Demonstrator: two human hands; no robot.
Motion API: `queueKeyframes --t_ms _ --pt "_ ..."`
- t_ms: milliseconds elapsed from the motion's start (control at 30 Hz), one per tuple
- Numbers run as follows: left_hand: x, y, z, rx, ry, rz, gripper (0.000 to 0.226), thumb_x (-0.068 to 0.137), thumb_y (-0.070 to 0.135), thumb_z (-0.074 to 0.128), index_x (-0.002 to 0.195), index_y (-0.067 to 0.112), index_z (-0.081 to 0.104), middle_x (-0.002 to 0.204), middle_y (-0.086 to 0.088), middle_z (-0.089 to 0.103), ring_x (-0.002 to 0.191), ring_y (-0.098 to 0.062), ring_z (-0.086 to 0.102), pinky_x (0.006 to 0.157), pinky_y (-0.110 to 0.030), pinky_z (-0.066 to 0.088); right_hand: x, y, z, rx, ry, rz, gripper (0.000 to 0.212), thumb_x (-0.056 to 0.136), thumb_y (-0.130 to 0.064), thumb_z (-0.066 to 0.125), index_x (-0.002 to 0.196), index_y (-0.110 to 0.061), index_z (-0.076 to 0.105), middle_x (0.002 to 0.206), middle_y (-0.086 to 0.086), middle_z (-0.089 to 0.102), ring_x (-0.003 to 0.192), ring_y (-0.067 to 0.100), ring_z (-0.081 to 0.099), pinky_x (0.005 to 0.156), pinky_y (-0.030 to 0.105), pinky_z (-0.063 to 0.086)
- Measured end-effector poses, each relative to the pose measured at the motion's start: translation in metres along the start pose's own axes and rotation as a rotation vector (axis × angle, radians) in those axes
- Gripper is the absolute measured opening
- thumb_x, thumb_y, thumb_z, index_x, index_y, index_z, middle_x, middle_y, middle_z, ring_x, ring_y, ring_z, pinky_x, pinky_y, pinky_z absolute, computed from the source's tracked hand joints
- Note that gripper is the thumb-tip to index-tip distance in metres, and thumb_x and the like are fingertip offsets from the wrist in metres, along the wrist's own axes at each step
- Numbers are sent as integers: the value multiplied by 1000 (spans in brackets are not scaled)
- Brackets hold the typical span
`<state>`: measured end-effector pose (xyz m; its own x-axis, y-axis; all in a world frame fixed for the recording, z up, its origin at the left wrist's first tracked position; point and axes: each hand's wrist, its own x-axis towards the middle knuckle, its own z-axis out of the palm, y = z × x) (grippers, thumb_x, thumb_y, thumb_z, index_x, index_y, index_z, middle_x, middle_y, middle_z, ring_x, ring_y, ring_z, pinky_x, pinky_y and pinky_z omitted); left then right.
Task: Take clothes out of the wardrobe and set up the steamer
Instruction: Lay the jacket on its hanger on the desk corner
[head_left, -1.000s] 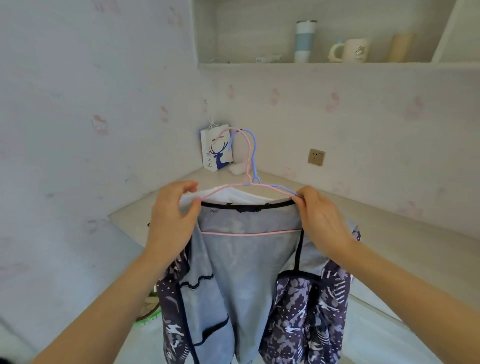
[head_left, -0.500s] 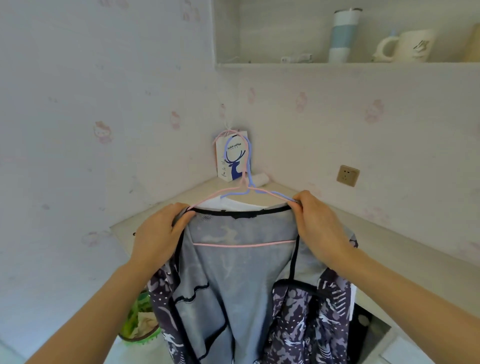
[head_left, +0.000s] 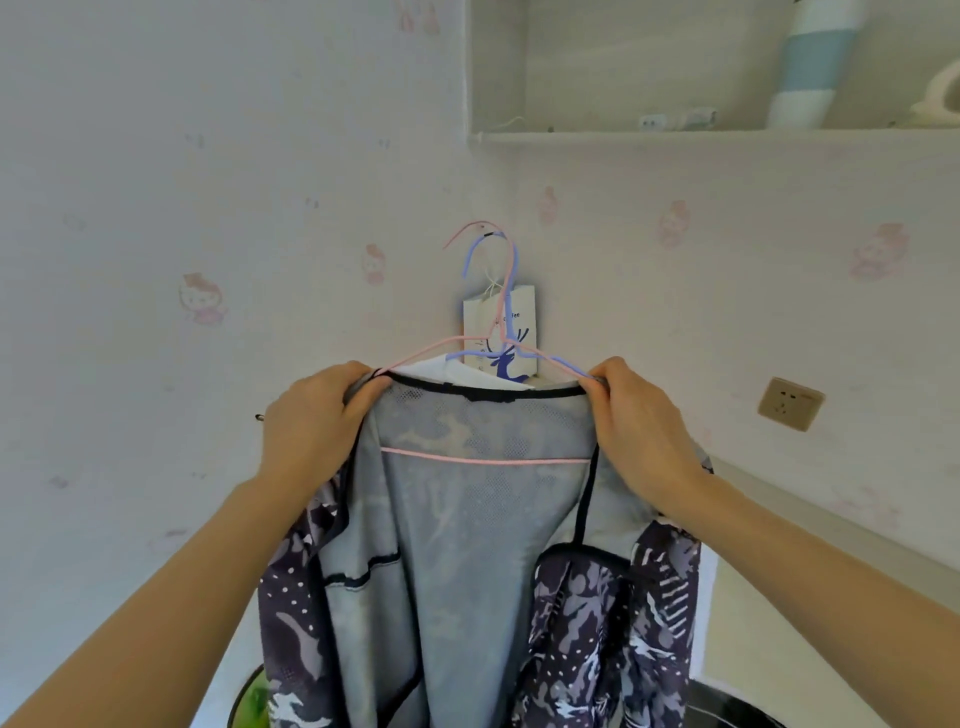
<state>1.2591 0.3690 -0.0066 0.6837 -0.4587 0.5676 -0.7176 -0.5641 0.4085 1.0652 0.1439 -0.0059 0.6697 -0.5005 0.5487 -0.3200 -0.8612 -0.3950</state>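
The left hand (head_left: 311, 421) has its fingers curled over the left shoulder of the patterned jacket (head_left: 467, 561), gripping cloth and wire together. The right hand (head_left: 639, 431) pinches the opposite shoulder, with thumb and fingertips closed on the end of the wire at the black collar edge. Between them the jacket hangs open-fronted towards the camera. Its grey mesh lining shows, and the dark printed front panels fall on either side to the bottom of the view.

It rides on a pink hanger (head_left: 483, 460) whose crossbar runs level across the lining. A blue hanger (head_left: 511, 291) sits behind it, and a white garment (head_left: 457, 371) peeks above the collar. Both hooks stand free in the air in front of the room corner, the pink tip just above the blue.

A small paper bag (head_left: 522, 317) with a blue deer print stands behind the hooks against the wall. The front edge of the shelf (head_left: 675, 136) lies above and to the right, well apart from the hooks. It carries a striped tumbler (head_left: 810, 62) and a mug (head_left: 940, 98) cut off by the frame.

A bare stretch of wall lies to the left of the left forearm. To the right, the table (head_left: 831, 525) runs along the wall beneath a socket (head_left: 789, 404), close behind the right forearm. A green-lined bin (head_left: 254, 701) sits low, just beside the jacket's left hem.
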Motion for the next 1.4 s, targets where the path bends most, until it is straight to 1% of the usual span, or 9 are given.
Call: queueKeyframes --t_ms 133,267,467,600,800,1000,1200,1300,1400 --pt "51 -36 24 -78 -27 -16 31 92 51 48 84 26 65 68 8 60 73 -22 59 65 -36 49 51 -2 40 -13 -5 4 31 100 -37 34 97 -10 51 82 2 58 71 27 54 63 40 44" --pt "92 -64 51 -130 -42 -23 28 92 49 50 78 27 61 63 11 56 69 -20 56 60 -32 43 92 0 74 -62 1 25 34 100 -40 32 97 -11 50 77 -1 55 67 26 53 61 38 43" --pt "137 -89 95 -144 -81 -33 29 93 48 50 72 28 56 60 12 53 65 -17 53 56 -29 36 141 20 124 -209 -1 81 35 100 -41 30 97 -13 51 83 3 62 71 29 56 69 43 45" --pt "163 -108 133 -140 -125 -67 30 93 49 49 76 27 59 64 12 56 67 -17 55 57 -30 38 169 37 157 -161 -66 125 31 100 -40 32 98 -15 50 91 2 59 81 28 54 74 44 45" --pt "194 -140 203 -102 -212 -160 33 94 51 45 77 23 54 67 8 58 66 -15 55 55 -30 38 205 79 219 -72 -185 117 30 99 -41 36 93 -15 50 86 -1 55 76 24 52 67 38 41" --pt "212 -176 289 -87 -338 -236 35 95 49 43 79 19 53 69 3 59 67 -19 57 61 -36 47 233 141 291 22 -368 130 31 97 -41 42 80 -15 48 80 0 49 72 21 48 65 33 36" --pt "214 -216 367 -62 -474 -304 33 95 45 47 76 18 51 69 0 59 69 -25 58 66 -42 49 230 198 364 5 -599 136 24 100 -39 33 99 -24 51 97 -6 49 88 20 54 80 44 45" --pt "211 -230 398 -31 -514 -321 32 95 44 48 75 19 51 69 0 59 69 -26 57 64 -39 47 216 225 395 -121 -662 128 24 101 -32 33 114 -19 49 111 -1 50 92 24 58 77 42 46" --pt "210 -239 425 -37 -548 -324 30 93 44 50 74 20 51 70 -2 61 72 -27 58 64 -38 47 207 241 421 -163 -668 183 24 102 -29 35 108 -13 50 106 4 48 87 29 58 73 41 47"
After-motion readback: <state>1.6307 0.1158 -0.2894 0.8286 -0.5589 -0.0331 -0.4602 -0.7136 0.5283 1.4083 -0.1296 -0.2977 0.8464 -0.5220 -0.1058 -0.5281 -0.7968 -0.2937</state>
